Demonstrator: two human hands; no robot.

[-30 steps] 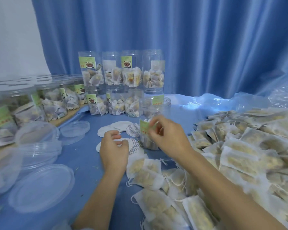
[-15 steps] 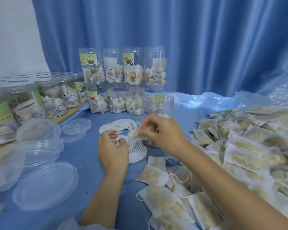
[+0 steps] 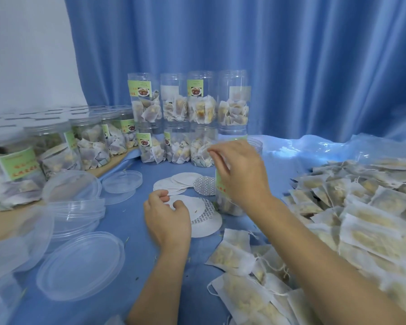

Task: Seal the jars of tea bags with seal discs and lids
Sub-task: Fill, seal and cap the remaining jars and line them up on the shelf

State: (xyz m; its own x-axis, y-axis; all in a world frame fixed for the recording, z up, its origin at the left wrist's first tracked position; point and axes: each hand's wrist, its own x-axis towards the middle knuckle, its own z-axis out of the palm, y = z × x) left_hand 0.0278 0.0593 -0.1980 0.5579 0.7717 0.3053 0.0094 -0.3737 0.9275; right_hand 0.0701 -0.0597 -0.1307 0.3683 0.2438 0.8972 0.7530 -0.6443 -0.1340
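An open clear jar (image 3: 227,205) with a green label stands mid-table, partly filled with tea bags. My right hand (image 3: 242,177) hovers over its mouth and hides it, fingers loosely apart with nothing visible in them. To the left, my left hand (image 3: 167,219) rests on a small stack of white seal discs (image 3: 204,225), thumb and forefinger pinching the top disc's edge as it lies flat. More seal discs (image 3: 181,181) are fanned out behind. Clear lids (image 3: 80,266) lie at the front left.
Filled jars (image 3: 190,118) are stacked two high at the back, with more jars (image 3: 89,141) along the left. A big heap of tea bags (image 3: 361,219) covers the right side, and loose tea bags (image 3: 237,254) lie under my right forearm. A small lid (image 3: 122,181) sits by the discs.
My right hand lifted a tea bag up from beside the jar to over its mouth; the bag is no longer seen in the fingers. My left hand stayed on the discs.
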